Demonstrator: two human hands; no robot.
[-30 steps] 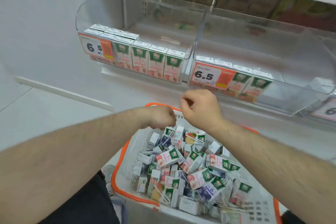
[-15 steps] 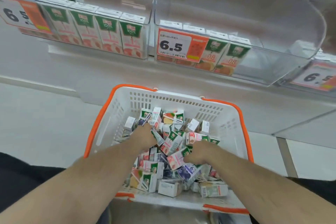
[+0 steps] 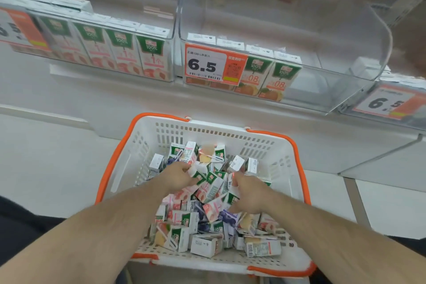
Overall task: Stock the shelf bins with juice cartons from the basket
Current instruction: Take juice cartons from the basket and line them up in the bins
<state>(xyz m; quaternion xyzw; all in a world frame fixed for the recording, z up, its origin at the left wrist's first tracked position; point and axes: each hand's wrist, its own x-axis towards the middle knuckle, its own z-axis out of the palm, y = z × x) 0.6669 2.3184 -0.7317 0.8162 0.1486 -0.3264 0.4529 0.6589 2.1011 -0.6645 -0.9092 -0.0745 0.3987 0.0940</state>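
Both hands are sunk into the white perforated basket [image 3: 147,145], which is set on the floor directly below the shelf so that cartons can be lifted straight up into the bins. The left hand [image 3: 182,177] is seen with its fingers curled round a small green-and-white juice carton [image 3: 196,174] near the top of the heap, a hold that looks like a pick in progress. The right hand [image 3: 247,193] is pressed among the cartons with fingers bent; whether one is truly held there cannot be told, since the fingertips are buried. The loose juice cartons [image 3: 207,214] are heaped at random angles, small rectangular boxes of printed glossy card, some pink-fronted, some orange, a few purple, several with straws stuck to their sides. The basket is of rigid plastic with slotted walls and an orange rim and handles. Above, the clear left bin [image 3: 170,37] is fronted by an upright row of pink peach-style cartons, labels outward so they can be read by shoppers. The clear middle bin [image 3: 368,30], of curved transparent plastic, is only part filled: a few orange-fruit cartons [image 3: 280,80] stand behind an orange price tag [image 3: 211,64] reading 6.5, with bare space to their right, which is judged the likeliest place for more stock.
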